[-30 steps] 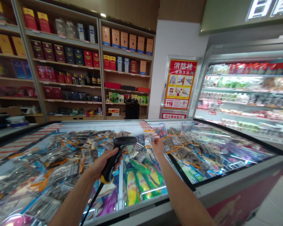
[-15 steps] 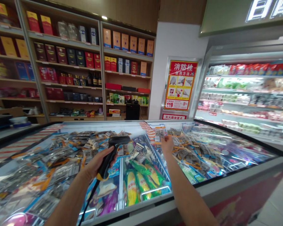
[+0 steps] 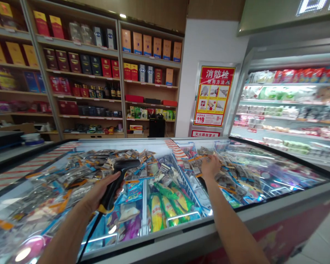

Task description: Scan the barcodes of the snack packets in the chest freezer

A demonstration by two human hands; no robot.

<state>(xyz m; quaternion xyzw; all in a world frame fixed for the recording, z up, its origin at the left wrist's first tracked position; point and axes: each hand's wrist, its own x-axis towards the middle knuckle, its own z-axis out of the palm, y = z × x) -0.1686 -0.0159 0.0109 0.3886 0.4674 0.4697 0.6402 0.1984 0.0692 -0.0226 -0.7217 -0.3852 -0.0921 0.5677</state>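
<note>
My left hand (image 3: 110, 189) is wrapped round the handle of a black and yellow barcode scanner (image 3: 114, 187), its head pointing right and its cable hanging down. The scanner is held above the chest freezer's glass top, over a left pile of flat snack packets (image 3: 79, 172) with orange and blue edges. My right hand (image 3: 211, 167) is at the right pile, its fingers bent and closed on a snack packet (image 3: 195, 165). The fingertips are partly hidden and slightly blurred. More packets (image 3: 231, 176) lie to the right of this hand.
Yellow and green corn packs (image 3: 167, 209) lie in a basket inside the freezer (image 3: 264, 216). Behind stand shelves of boxes (image 3: 151, 47), a red fire-hydrant poster (image 3: 214, 97) and a lit refrigerated display (image 3: 291, 102). A white round tub (image 3: 32, 138) sits at left.
My right hand has moved right and down from the striped strip with a packet onto the right pile. My left hand has shifted left and slightly down with the barcode scanner.
</note>
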